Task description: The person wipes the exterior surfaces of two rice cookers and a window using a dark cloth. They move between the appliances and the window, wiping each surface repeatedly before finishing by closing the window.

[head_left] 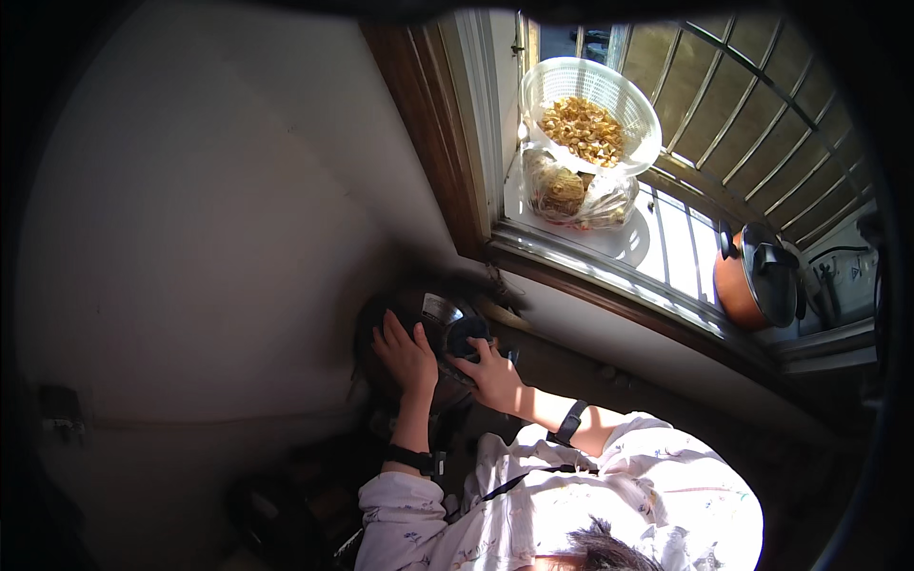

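Observation:
In deep shadow by the wall stands a dark rounded object [400, 307], its kind not clear, with a shiny metallic part and a label bearing writing [441, 307] on top. My left hand [408, 355] lies on its left side with the fingers extended. On its right side, a round dark-blue part [468, 335] shows, and my right hand [494, 375] touches that part, thumb and fingers spread. Whether the right fingers grip it cannot be told. A black band circles each wrist. The underside of the object is hidden in the dark.
Up to the right, a windowsill [675, 235] holds a white plastic colander [635, 135] of dried slices [585, 132], a clear plastic bag [582, 196] of brownish food and an orange lidded pot [739, 282]. Metal window bars [750, 93] rise behind. A pale wall [214, 214] bounds the left.

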### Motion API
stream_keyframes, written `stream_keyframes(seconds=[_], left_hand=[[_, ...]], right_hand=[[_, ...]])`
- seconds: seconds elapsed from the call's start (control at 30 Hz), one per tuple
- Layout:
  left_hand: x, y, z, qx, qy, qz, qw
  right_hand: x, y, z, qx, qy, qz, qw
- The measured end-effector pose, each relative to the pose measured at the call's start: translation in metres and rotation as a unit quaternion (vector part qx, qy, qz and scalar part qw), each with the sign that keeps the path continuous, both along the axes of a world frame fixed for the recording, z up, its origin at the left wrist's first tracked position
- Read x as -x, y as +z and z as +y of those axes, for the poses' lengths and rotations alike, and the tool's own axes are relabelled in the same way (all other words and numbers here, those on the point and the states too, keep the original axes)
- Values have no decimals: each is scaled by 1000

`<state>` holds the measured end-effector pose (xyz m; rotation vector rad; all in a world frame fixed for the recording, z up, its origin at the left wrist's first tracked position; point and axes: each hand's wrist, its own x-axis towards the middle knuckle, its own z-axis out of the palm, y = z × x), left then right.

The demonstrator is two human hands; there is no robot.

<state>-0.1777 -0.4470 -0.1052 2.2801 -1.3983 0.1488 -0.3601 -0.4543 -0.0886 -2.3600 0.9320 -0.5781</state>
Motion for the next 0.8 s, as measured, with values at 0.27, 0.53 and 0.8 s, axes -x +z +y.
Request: stream_keyframes(seconds=[0.27,0.53,0.8], left_hand=[[-3,2,5,-48,5,-15,999],[-6,22,13,-34,-40,90,995],[50,33,64,116,-199,130,964]], right_hand=[[54,9,-8,-55,84,-31,994],[74,-7,-54,68,-203,-49,976],[27,-64,-137,168,-258,97,947]])
